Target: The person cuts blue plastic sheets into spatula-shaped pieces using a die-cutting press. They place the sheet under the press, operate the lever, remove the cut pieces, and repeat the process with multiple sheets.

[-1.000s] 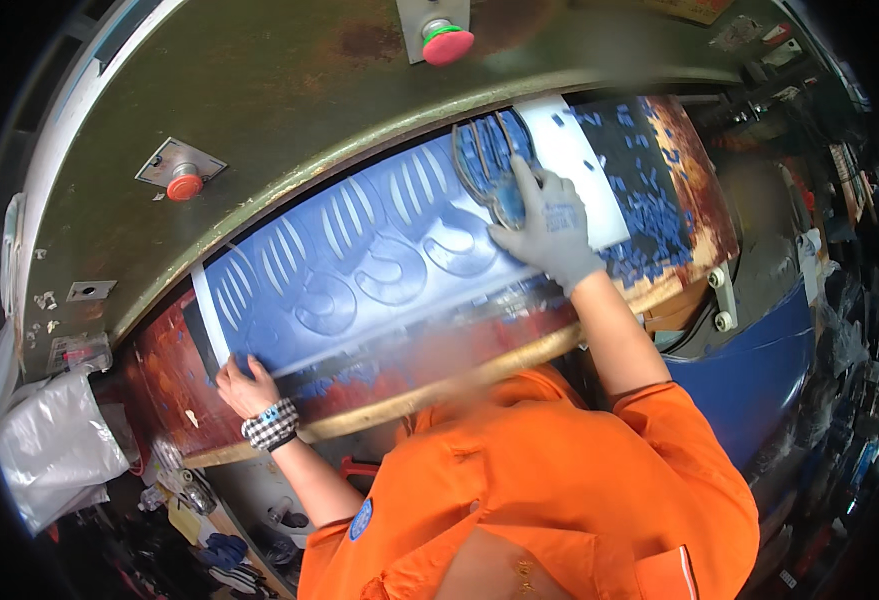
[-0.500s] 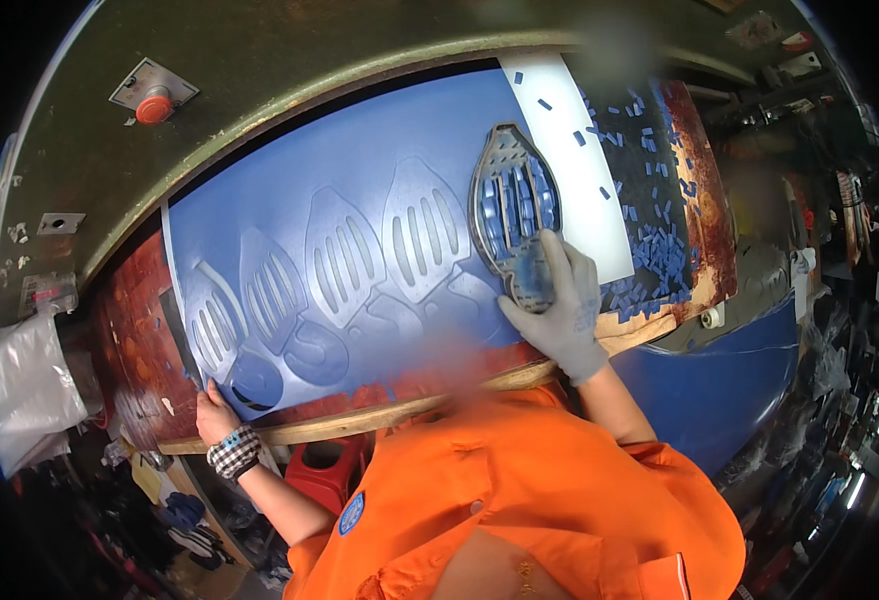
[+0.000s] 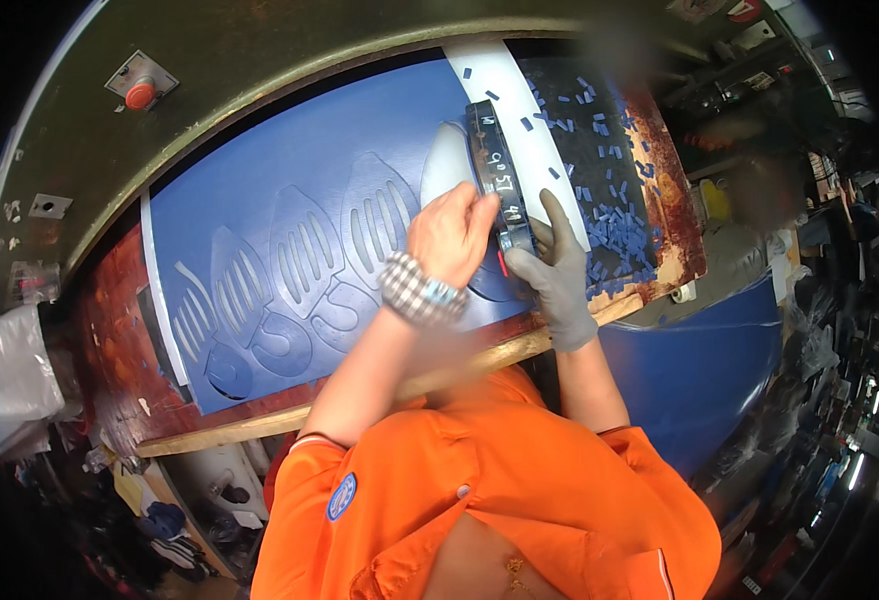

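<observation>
The black-sided cutting die (image 3: pixel 484 140) is standing tilted on edge over the right part of a blue sheet (image 3: pixel 260 150), its long side running far to near. The gloved right hand (image 3: pixel 563 285) is clamping its near end between thumb and fingers, seemingly to control its tilt. The bare left hand (image 3: pixel 450 235) is meeting its left side, probably to steady it; whether those fingers are closing on it cannot be told. Slotted outlines (image 3: pixel 305 240) are lying in a row leftward, probably spaced closely to spare material. A white board (image 3: pixel 535 150) is underlying the sheet, seemingly as backing; farther right, blue offcuts (image 3: pixel 615 230) are lying scattered.
</observation>
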`<state>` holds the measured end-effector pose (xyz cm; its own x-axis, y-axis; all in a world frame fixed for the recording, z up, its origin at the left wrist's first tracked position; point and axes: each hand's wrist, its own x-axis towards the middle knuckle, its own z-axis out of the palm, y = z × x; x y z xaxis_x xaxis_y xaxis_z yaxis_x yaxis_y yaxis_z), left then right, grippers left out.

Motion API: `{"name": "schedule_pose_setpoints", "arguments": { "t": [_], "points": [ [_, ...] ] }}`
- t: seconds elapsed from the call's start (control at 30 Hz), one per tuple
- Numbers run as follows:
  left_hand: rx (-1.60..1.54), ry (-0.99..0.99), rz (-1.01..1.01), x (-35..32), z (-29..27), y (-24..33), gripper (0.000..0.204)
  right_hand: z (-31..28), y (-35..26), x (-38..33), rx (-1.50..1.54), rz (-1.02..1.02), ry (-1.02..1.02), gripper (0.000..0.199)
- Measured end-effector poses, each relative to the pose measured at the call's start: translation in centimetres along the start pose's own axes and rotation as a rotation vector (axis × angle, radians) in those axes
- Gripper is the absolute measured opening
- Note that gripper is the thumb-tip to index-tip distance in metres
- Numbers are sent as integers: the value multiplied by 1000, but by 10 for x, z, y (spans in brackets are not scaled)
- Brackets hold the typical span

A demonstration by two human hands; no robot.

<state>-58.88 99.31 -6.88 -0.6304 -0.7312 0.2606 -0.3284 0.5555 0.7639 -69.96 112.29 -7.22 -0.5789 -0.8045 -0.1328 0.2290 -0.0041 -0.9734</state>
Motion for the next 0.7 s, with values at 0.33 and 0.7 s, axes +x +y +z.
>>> {"name": "schedule_pose_setpoints", "arguments": {
  "t": [0.33, 0.7],
  "points": [
    [465, -40, 25, -25, -10, -52, 29, -71, 9, -5, 77, -105, 257, 80],
    [431, -344, 556, -64, 13, -8, 60, -109, 37, -22, -1522, -561, 477, 63]
  ]
}}
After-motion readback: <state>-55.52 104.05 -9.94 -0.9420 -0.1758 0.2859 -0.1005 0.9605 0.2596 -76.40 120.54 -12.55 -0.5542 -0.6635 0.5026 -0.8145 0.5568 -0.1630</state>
